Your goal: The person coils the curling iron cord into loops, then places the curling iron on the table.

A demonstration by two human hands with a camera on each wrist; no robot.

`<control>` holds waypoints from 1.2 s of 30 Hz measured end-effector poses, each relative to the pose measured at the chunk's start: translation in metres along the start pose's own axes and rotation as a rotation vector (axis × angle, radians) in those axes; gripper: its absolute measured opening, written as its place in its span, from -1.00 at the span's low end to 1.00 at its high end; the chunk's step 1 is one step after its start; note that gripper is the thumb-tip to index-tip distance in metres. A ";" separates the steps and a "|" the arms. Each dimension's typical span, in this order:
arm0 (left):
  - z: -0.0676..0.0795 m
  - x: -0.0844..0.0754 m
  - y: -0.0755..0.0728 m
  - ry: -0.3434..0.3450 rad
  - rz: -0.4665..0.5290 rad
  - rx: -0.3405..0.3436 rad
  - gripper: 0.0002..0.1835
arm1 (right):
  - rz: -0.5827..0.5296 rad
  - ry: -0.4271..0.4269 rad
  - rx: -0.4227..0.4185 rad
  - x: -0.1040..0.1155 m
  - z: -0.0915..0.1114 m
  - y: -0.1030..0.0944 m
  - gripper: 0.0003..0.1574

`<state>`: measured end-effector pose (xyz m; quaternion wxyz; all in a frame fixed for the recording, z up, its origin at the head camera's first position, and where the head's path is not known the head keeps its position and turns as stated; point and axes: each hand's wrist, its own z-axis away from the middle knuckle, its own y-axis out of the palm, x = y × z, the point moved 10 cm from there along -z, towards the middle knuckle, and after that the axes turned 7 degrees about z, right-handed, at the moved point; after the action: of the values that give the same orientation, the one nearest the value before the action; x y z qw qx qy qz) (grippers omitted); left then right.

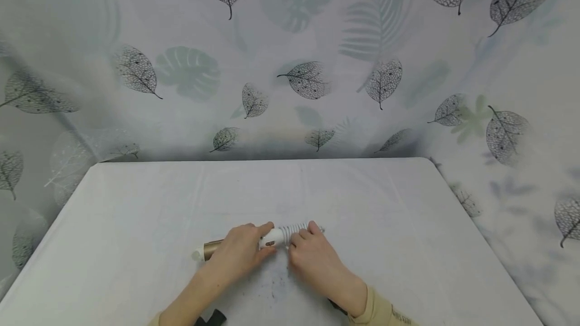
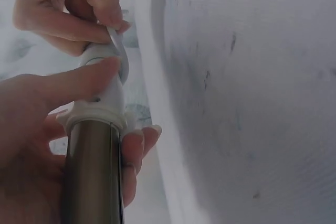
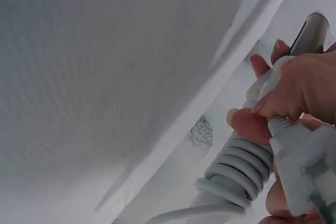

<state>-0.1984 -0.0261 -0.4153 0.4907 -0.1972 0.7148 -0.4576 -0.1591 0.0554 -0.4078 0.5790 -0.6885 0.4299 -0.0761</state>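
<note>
A curling iron (image 1: 273, 238) with a white handle and a bronze barrel (image 2: 93, 171) lies crosswise between my hands in the head view. My left hand (image 1: 240, 249) grips it where the handle meets the barrel, thumb on top and fingers beneath. White cord (image 3: 236, 166) is wound in several loops around the handle's right part. My right hand (image 1: 316, 258) holds the wrapped end and pinches a stretch of cord (image 2: 119, 53) between thumb and finger. Beside the right fingers is a white block, seemingly the plug (image 3: 294, 169), partly cut off by the frame.
The white table (image 1: 136, 205) has small dark marks on its cover near the hands. A leaf-patterned curtain (image 1: 290, 39) hangs behind it and along both sides. At the bottom edge a black object (image 1: 213, 319) shows by the left forearm.
</note>
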 end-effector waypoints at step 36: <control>0.010 -0.007 0.007 0.077 -0.173 0.019 -0.55 | -0.545 0.037 0.353 -0.025 0.008 0.021 -0.92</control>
<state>-0.1851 -0.0223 -0.4192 0.4236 -0.2356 0.7090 -0.5122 -0.1805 0.0793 -0.4183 0.6401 -0.6657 0.2204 -0.3140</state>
